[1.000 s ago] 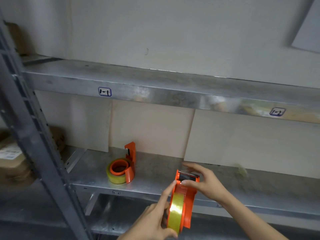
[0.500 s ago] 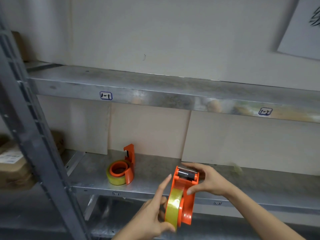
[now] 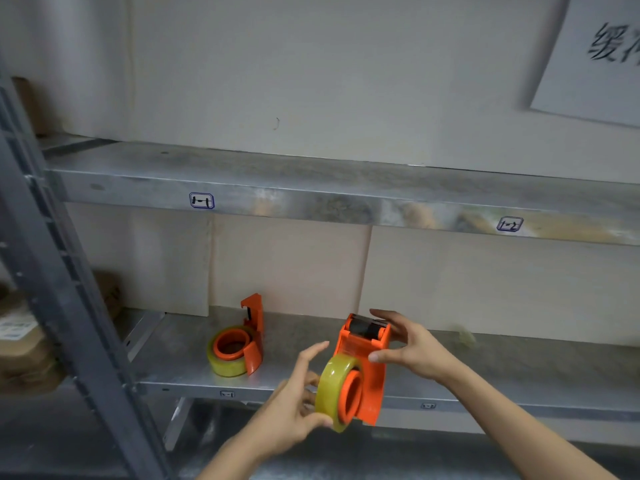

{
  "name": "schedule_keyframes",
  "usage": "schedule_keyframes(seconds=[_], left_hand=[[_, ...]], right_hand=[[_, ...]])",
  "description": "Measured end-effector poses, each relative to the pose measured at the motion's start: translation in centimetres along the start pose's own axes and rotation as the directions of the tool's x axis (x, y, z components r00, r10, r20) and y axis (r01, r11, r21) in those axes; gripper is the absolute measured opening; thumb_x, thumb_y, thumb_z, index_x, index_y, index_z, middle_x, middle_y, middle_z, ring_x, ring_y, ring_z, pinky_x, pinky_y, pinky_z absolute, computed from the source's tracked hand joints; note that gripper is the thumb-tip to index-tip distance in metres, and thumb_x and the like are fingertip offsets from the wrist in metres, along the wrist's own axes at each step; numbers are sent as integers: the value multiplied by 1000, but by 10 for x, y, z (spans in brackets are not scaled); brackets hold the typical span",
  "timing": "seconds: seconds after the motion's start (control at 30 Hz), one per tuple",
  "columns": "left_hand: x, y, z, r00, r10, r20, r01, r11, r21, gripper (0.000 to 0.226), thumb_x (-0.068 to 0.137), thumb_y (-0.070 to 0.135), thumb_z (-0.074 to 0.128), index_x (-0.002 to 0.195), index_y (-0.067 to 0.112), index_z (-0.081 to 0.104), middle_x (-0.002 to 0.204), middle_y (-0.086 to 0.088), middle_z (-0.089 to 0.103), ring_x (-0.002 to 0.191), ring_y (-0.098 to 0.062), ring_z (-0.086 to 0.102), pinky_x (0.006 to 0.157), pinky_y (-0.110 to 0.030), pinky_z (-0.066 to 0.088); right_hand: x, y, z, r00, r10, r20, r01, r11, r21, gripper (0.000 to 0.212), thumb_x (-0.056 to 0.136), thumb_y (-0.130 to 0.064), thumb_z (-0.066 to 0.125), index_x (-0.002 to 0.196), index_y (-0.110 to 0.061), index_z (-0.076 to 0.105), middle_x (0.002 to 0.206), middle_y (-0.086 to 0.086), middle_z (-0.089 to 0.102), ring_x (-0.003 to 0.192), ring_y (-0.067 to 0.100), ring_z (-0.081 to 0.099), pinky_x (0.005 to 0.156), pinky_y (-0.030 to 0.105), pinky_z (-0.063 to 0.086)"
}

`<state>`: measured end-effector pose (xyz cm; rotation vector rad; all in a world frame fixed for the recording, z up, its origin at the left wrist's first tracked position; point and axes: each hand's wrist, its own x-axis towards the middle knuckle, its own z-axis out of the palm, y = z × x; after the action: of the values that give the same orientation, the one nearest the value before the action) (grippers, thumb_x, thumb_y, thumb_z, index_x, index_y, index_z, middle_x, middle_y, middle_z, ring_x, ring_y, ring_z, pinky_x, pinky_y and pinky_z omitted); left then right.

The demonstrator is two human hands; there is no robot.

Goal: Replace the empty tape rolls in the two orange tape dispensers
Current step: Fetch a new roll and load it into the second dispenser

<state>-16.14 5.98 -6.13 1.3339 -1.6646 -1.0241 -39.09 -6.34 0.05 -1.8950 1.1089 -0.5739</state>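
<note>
In front of the lower metal shelf (image 3: 311, 379) I hold an orange tape dispenser (image 3: 367, 362) upright. My right hand (image 3: 412, 348) grips its upper body beside the black roller. A yellowish tape roll (image 3: 334, 393) sits on the dispenser's orange hub, and my left hand (image 3: 294, 407) has its thumb under the roll, its other fingers spread beside it. A second orange dispenser (image 3: 252, 337) lies on its side on the shelf at the left, loaded with its own yellowish roll (image 3: 225, 362).
An upper metal shelf (image 3: 311, 192) runs across above. A grey slanted rack post (image 3: 62, 306) stands at the left, with cardboard boxes (image 3: 20, 344) behind it. Cardboard sheets (image 3: 294, 265) line the shelf's back. A white paper sign (image 3: 599, 50) hangs at top right.
The held dispenser has turned so the roll's side and orange hub face me. It has also moved up a little and closer to the shelf. The dispenser on the shelf has not moved.
</note>
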Motion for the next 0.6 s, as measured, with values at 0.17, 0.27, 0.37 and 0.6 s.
schedule_keyframes(seconds=[0.17,0.27,0.37,0.6], left_hand=[[9,-6,0,999,-12,-35,13,999,42,94,82,17,75,139,63,16,119,4,59,102,-11,67,91,-37,58],[16,-10,-4,999,-9,-43,10,1000,18,88,82,13,73,139,58,23,117,3,63,104,-10,66,86,-33,59],[22,-15,-11,999,-3,-46,4,1000,13,79,84,8,71,135,57,35,123,8,63,111,-7,64,83,-26,58],[42,-25,-21,989,-10,-147,26,994,108,56,91,8,68,140,25,48,133,11,60,125,-2,55,107,-26,47]], right_hand=[[14,8,12,995,48,-88,-36,991,128,78,64,-25,85,132,-26,47,121,3,64,112,15,60,98,34,49],[25,9,17,996,19,-91,-8,992,122,75,63,-33,83,128,-35,48,121,2,63,110,16,60,94,30,50],[37,11,20,996,-8,-91,15,997,79,68,68,-31,82,122,-50,45,116,-4,63,106,11,60,85,15,50],[75,26,36,974,30,-224,-10,996,88,57,75,-27,77,115,-54,48,111,-6,64,107,15,59,86,21,44]])
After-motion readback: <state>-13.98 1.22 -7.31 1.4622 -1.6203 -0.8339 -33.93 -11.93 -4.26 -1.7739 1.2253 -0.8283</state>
